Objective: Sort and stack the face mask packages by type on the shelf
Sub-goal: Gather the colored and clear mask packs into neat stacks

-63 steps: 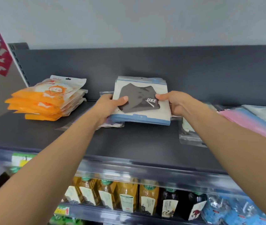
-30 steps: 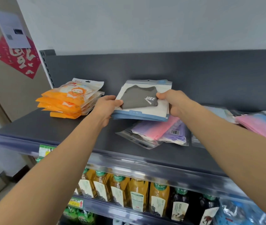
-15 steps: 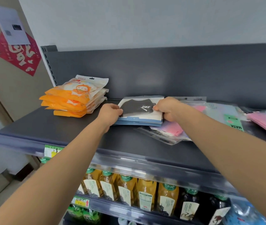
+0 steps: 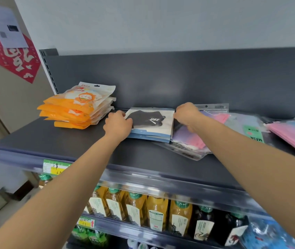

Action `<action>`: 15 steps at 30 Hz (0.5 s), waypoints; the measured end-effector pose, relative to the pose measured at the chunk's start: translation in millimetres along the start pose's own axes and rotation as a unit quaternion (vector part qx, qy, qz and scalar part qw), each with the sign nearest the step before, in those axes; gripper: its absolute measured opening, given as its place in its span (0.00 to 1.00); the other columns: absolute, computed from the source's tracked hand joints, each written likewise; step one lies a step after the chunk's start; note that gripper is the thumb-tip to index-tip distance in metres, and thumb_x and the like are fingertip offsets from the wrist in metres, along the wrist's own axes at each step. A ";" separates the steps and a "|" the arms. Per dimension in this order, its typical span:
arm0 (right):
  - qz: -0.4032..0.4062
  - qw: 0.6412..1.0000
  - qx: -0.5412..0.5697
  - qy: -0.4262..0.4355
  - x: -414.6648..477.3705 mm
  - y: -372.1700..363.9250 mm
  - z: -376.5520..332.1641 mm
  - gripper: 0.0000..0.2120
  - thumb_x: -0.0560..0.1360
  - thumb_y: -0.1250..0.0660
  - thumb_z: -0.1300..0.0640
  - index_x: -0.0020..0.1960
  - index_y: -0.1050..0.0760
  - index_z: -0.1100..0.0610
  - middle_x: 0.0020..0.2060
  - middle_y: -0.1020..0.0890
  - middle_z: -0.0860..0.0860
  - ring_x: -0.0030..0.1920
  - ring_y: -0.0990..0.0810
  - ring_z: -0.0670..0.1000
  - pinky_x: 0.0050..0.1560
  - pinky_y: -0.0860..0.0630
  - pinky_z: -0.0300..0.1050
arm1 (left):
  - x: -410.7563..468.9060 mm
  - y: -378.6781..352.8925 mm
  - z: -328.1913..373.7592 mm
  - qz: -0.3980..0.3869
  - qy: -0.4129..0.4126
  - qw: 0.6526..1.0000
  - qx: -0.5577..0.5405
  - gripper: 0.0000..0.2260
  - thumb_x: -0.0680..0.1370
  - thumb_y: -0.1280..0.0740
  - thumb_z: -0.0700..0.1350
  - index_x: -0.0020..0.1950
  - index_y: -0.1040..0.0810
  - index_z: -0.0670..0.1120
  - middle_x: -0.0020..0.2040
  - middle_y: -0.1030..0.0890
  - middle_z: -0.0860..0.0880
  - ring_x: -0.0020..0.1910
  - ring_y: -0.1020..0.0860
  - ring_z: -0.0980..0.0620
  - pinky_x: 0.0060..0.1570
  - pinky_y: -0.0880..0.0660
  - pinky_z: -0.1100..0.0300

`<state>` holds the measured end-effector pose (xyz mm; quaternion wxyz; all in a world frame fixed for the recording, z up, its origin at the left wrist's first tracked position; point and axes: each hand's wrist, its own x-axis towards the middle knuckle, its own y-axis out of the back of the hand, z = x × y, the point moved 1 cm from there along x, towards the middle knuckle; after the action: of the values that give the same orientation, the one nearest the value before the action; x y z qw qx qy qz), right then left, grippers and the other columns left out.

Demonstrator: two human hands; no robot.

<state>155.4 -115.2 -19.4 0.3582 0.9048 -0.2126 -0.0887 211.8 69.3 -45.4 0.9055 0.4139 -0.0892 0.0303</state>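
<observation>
A stack of white-and-blue packages with black masks (image 4: 152, 123) lies flat on the dark grey shelf (image 4: 53, 141), near the back panel. My left hand (image 4: 118, 125) grips the stack's left edge, thumb on top. At the right edge, my right hand (image 4: 188, 114) holds the stack with curled fingers. A stack of orange children's mask packages (image 4: 76, 108) sits to the left, apart from the black ones. Clear bags of pink and purple masks (image 4: 190, 141) lie loose against the stack's right side, partly under my right wrist.
More clear bags, one with a green MASK label (image 4: 252, 133), and pink-blue mask packs (image 4: 290, 133) spread across the shelf's right end. A price tag (image 4: 53, 167) hangs on the front rail. Juice and dark bottles (image 4: 143, 207) fill the shelf below.
The black mask stack, held tilted up in both hands before, now lies flat on the shelf beside the pink and purple bags. Both hands stay at its edges.
</observation>
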 end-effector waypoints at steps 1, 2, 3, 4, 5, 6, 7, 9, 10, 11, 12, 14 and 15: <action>0.026 0.997 0.068 -0.009 3.4 6.7 5.3 0.11 0.77 0.40 0.65 0.56 0.25 0.55 0.41 0.25 0.50 0.57 0.24 0.57 0.47 0.26 0.33 | -3.8 0.3 6.5 0.016 -0.019 1.000 0.017 0.18 0.78 0.38 0.47 0.67 0.28 0.44 0.67 0.29 0.42 0.66 0.31 0.41 0.65 0.33 0.48; 0.044 0.987 0.149 -0.043 3.2 16.7 8.7 0.08 0.76 0.40 0.65 0.47 0.27 0.53 0.36 0.29 0.50 0.50 0.25 0.56 0.43 0.26 0.34 | -8.8 -0.6 15.2 0.026 -0.040 0.999 0.021 0.17 0.78 0.38 0.46 0.67 0.27 0.45 0.68 0.29 0.43 0.67 0.32 0.42 0.65 0.35 0.49; 0.090 0.991 0.093 -0.021 6.7 24.1 14.4 0.09 0.75 0.39 0.65 0.40 0.30 0.54 0.36 0.29 0.51 0.46 0.29 0.56 0.42 0.28 0.37 | -14.4 -2.8 25.6 0.026 -0.067 0.997 0.017 0.17 0.78 0.38 0.45 0.66 0.27 0.45 0.67 0.30 0.43 0.67 0.32 0.42 0.65 0.35 0.50; 0.119 0.991 0.055 -0.030 11.7 31.5 24.5 0.10 0.74 0.39 0.65 0.37 0.32 0.54 0.38 0.28 0.53 0.43 0.31 0.55 0.43 0.30 0.40 | -20.2 -6.1 37.1 0.017 -0.093 0.995 0.006 0.16 0.78 0.38 0.44 0.65 0.26 0.45 0.67 0.29 0.43 0.66 0.31 0.42 0.65 0.34 0.51; 0.127 0.991 0.020 -0.039 17.4 38.4 34.6 0.09 0.74 0.39 0.64 0.37 0.32 0.56 0.41 0.26 0.55 0.43 0.34 0.54 0.44 0.32 0.42 | -26.3 -10.7 48.6 0.000 -0.120 0.993 -0.011 0.15 0.78 0.38 0.43 0.64 0.25 0.45 0.65 0.27 0.43 0.64 0.29 0.43 0.64 0.32 0.51; 0.138 0.989 0.000 -0.047 15.8 47.0 43.1 0.06 0.74 0.38 0.63 0.39 0.31 0.56 0.45 0.23 0.56 0.47 0.35 0.47 0.46 0.33 0.43 | -32.7 -16.0 59.6 -0.025 -0.147 0.988 -0.027 0.14 0.77 0.38 0.43 0.62 0.24 0.45 0.63 0.25 0.43 0.62 0.26 0.43 0.61 0.30 0.53; 0.139 0.989 0.002 -0.057 13.9 55.0 49.8 0.03 0.74 0.38 0.61 0.41 0.29 0.56 0.50 0.21 0.57 0.49 0.27 0.51 0.48 0.32 0.45 | -39.5 -21.1 70.3 -0.057 -0.174 0.982 -0.035 0.13 0.77 0.37 0.43 0.61 0.23 0.45 0.61 0.24 0.43 0.60 0.25 0.44 0.59 0.29 0.55; 0.141 0.986 0.031 -0.086 6.6 71.4 60.7 0.05 0.73 0.37 0.60 0.48 0.25 0.57 0.57 0.22 0.59 0.58 0.24 0.57 0.58 0.29 0.52 | -52.2 -32.0 88.5 -0.144 -0.221 0.965 -0.015 0.14 0.77 0.35 0.44 0.63 0.24 0.45 0.61 0.23 0.45 0.59 0.24 0.47 0.55 0.30 0.60; 0.148 0.983 0.047 -0.098 4.2 79.6 67.2 0.10 0.73 0.37 0.60 0.53 0.24 0.59 0.57 0.23 0.60 0.59 0.25 0.59 0.62 0.29 0.54 | -58.2 -36.8 96.5 -0.190 -0.237 0.953 0.011 0.16 0.77 0.35 0.45 0.65 0.25 0.45 0.61 0.23 0.47 0.58 0.24 0.48 0.52 0.30 0.62; 0.143 0.982 0.071 -0.103 1.9 85.1 72.5 0.12 0.73 0.36 0.62 0.56 0.25 0.61 0.55 0.23 0.60 0.57 0.24 0.59 0.61 0.28 0.53 | -63.5 -41.6 103.4 -0.230 -0.247 0.941 0.035 0.17 0.78 0.34 0.46 0.66 0.26 0.45 0.59 0.23 0.47 0.57 0.25 0.48 0.51 0.30 0.63; 0.127 0.982 0.094 -0.105 -0.4 89.2 76.5 0.13 0.73 0.36 0.65 0.57 0.25 0.62 0.52 0.24 0.59 0.52 0.24 0.57 0.57 0.25 0.51 | -67.5 -47.2 108.5 -0.261 -0.255 0.930 0.053 0.15 0.78 0.34 0.46 0.64 0.24 0.46 0.56 0.22 0.48 0.55 0.25 0.47 0.50 0.30 0.62; 0.090 0.977 0.156 -0.114 -1.2 93.6 83.7 0.15 0.74 0.36 0.69 0.60 0.27 0.65 0.47 0.26 0.58 0.45 0.25 0.54 0.46 0.22 0.46 | -71.7 -58.0 114.6 -0.283 -0.271 0.918 0.065 0.04 0.78 0.35 0.45 0.47 0.21 0.48 0.40 0.24 0.51 0.43 0.27 0.47 0.40 0.32 0.62; 0.084 0.972 0.179 -0.126 -2.1 95.7 84.1 0.14 0.74 0.36 0.69 0.59 0.27 0.64 0.44 0.26 0.57 0.42 0.24 0.54 0.45 0.21 0.45 | -73.0 -62.5 117.5 -0.280 -0.271 0.919 0.061 0.05 0.78 0.36 0.44 0.44 0.22 0.46 0.35 0.29 0.53 0.37 0.30 0.49 0.34 0.35 0.64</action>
<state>96.5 -228.1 -14.9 0.1669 0.9146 -0.3438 -0.1318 132.1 -59.0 -30.2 0.7915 0.4684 -0.2095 -0.3321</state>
